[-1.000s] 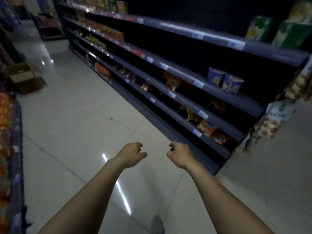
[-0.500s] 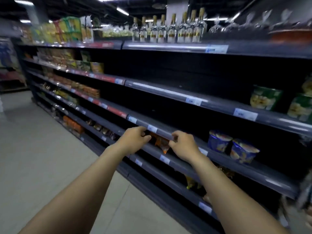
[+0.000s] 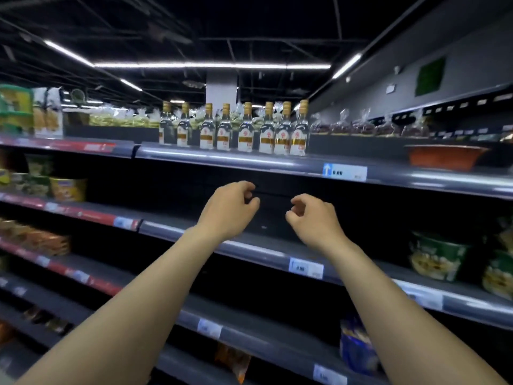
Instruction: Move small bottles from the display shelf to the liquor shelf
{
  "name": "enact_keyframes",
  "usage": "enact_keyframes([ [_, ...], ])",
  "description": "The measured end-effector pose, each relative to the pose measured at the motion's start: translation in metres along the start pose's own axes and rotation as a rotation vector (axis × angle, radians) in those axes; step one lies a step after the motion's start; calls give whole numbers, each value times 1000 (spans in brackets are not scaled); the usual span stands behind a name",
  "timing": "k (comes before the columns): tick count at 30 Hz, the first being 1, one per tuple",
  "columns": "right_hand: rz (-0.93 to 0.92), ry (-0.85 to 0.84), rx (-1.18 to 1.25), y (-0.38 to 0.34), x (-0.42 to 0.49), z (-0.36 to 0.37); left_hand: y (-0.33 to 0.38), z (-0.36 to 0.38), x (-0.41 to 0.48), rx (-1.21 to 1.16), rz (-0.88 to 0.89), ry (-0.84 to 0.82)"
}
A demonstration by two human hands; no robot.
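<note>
Grey lower shelf boards are crossed by the left forearm and the right forearm, both bare and extended forward and upward. A blue packet is stood on a low board beneath the right forearm. The left hand and the right hand are held side by side, apart from each other, in front of the dark gap between two boards. The fingers of each are loosely curled, and nothing is grasped by either. Just beneath both hands the edge of the second shelf is seen, with a white price tag fixed below the right wrist. Green packets are stacked on that shelf well to the right of the right hand. A yellow tub is placed well to the left of the left hand. Above the hands, untouched, the top shelf carries the small bottles. Eight are counted, upright and close together, with gold caps and white-and-gold labels. A blue-and-white tag is fixed to that shelf edge up and right of the right hand, and an orange bowl is set farther right. Bagged goods are lined up behind the bottles. Strip lights are mounted on the dark ceiling beyond.
</note>
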State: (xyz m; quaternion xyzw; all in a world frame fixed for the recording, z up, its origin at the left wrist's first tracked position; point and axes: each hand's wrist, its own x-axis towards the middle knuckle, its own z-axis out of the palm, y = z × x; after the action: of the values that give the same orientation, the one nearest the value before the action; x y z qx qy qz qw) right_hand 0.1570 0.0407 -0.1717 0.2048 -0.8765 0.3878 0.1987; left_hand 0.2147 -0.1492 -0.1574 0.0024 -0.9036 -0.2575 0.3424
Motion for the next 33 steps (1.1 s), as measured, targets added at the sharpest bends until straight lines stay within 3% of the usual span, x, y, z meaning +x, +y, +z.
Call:
enact_keyframes([
  [9, -164, 280, -41, -7, 130, -30, 30, 25, 150, -163, 145, 184],
  [14, -220, 444, -107, -11, 184, -36, 40, 39, 218, -115, 176, 227],
  [26, -111, 496, -91, -16, 256, -23, 23, 62, 290, 9, 314, 212],
  [33, -111, 594, -53, -16, 259, -18, 22, 72, 298, -69, 260, 247],
])
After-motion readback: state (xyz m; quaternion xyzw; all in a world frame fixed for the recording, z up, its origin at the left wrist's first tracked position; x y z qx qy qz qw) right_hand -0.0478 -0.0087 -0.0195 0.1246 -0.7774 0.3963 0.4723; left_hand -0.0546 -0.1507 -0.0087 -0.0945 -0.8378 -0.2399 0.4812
